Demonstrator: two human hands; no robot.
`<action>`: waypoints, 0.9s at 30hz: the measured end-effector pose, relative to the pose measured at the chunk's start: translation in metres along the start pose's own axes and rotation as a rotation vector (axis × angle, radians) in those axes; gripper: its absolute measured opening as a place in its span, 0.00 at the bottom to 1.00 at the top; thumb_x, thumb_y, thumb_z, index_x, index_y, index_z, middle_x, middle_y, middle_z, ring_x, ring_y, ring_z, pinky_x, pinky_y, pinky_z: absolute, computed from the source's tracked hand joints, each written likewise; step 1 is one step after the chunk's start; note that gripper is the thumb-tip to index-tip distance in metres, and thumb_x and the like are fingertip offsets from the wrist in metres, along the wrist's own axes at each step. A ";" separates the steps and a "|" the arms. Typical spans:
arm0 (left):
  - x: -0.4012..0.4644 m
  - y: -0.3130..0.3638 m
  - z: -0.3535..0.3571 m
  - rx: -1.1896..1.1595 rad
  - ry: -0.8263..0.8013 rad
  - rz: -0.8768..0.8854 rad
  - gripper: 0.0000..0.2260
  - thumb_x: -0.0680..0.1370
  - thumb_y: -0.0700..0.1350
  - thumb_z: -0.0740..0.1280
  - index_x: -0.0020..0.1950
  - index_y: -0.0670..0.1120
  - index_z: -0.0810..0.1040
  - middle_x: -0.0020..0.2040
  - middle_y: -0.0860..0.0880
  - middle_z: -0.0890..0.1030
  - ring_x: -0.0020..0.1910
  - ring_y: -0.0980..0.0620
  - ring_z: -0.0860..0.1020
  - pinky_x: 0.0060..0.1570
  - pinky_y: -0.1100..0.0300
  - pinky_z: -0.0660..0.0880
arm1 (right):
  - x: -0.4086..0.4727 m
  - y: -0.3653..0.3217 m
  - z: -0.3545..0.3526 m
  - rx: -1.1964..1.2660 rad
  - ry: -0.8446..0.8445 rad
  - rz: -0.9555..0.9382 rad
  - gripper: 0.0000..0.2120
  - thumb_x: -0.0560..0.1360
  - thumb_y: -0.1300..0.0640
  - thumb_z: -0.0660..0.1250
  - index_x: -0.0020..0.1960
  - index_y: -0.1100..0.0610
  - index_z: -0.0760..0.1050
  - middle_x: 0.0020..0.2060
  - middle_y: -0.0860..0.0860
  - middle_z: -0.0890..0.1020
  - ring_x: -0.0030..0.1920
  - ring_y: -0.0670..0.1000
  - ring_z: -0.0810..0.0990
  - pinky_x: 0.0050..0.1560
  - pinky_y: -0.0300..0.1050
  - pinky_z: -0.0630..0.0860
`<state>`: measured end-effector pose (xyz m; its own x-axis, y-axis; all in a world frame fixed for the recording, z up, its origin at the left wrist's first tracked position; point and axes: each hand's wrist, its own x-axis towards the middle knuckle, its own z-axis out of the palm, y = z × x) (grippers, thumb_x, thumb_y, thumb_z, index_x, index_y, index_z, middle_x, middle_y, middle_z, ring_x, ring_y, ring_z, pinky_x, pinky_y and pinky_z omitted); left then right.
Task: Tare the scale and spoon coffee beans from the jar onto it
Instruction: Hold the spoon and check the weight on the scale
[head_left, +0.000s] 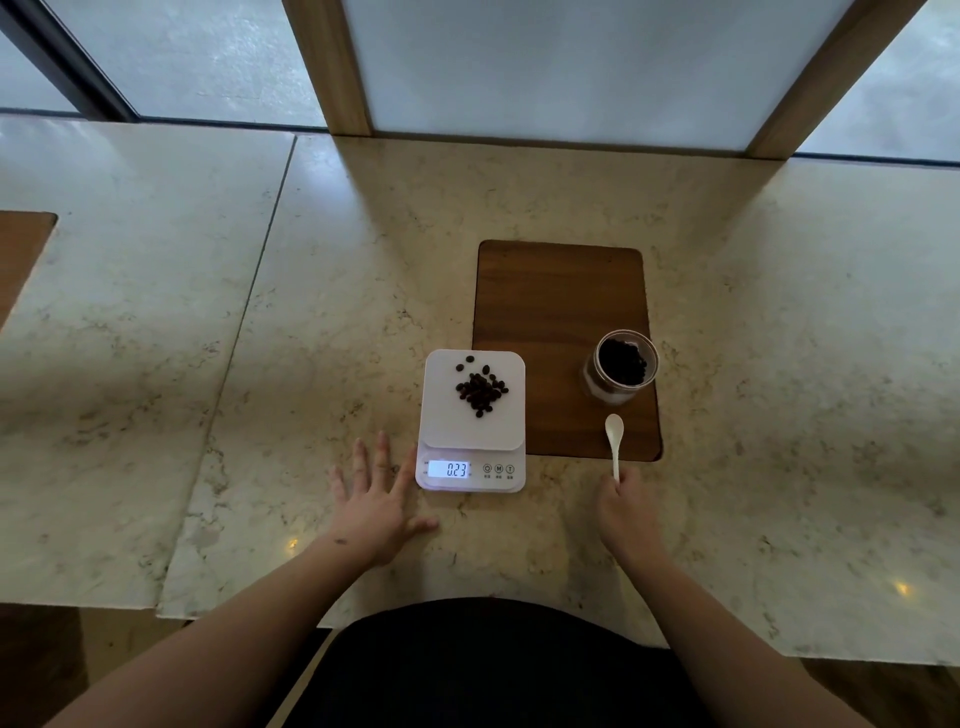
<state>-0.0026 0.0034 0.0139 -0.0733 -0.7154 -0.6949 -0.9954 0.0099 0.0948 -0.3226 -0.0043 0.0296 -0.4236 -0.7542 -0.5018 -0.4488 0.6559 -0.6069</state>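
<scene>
A white digital scale stands on the marble counter, its lit display reading 0.23. A small heap of coffee beans lies on its platform. To the right, an open glass jar holds more dark beans. My left hand rests flat on the counter, fingers spread, just left of the scale. My right hand pinches the handle end of a white spoon, whose empty bowl points toward the jar and lies low over the wooden board.
A dark wooden board set into the marble counter carries the jar. Wooden window posts rise at the counter's far edge. Another wooden inset shows at the far left.
</scene>
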 end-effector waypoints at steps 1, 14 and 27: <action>0.000 -0.002 0.002 -0.015 0.027 0.004 0.45 0.71 0.79 0.47 0.72 0.61 0.20 0.74 0.45 0.20 0.70 0.38 0.20 0.72 0.31 0.33 | 0.000 0.000 0.000 0.000 0.015 0.004 0.08 0.80 0.56 0.57 0.44 0.55 0.71 0.37 0.54 0.77 0.35 0.52 0.75 0.35 0.50 0.73; -0.004 -0.012 0.028 -0.063 0.313 0.047 0.43 0.71 0.81 0.43 0.79 0.62 0.33 0.80 0.44 0.31 0.76 0.42 0.27 0.74 0.34 0.35 | -0.007 0.018 -0.007 -0.064 0.173 -0.026 0.01 0.78 0.58 0.63 0.48 0.53 0.72 0.39 0.50 0.78 0.38 0.49 0.78 0.35 0.46 0.75; -0.002 -0.011 0.032 -0.068 0.308 0.054 0.42 0.72 0.80 0.42 0.79 0.62 0.34 0.80 0.45 0.32 0.76 0.42 0.27 0.72 0.36 0.30 | -0.007 0.017 -0.006 -0.178 0.190 -0.057 0.05 0.75 0.52 0.67 0.41 0.48 0.72 0.34 0.46 0.78 0.34 0.45 0.77 0.29 0.41 0.69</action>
<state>0.0071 0.0268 -0.0087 -0.0934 -0.8930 -0.4402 -0.9835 0.0139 0.1804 -0.3320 0.0126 0.0262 -0.5260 -0.7818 -0.3350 -0.6007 0.6203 -0.5043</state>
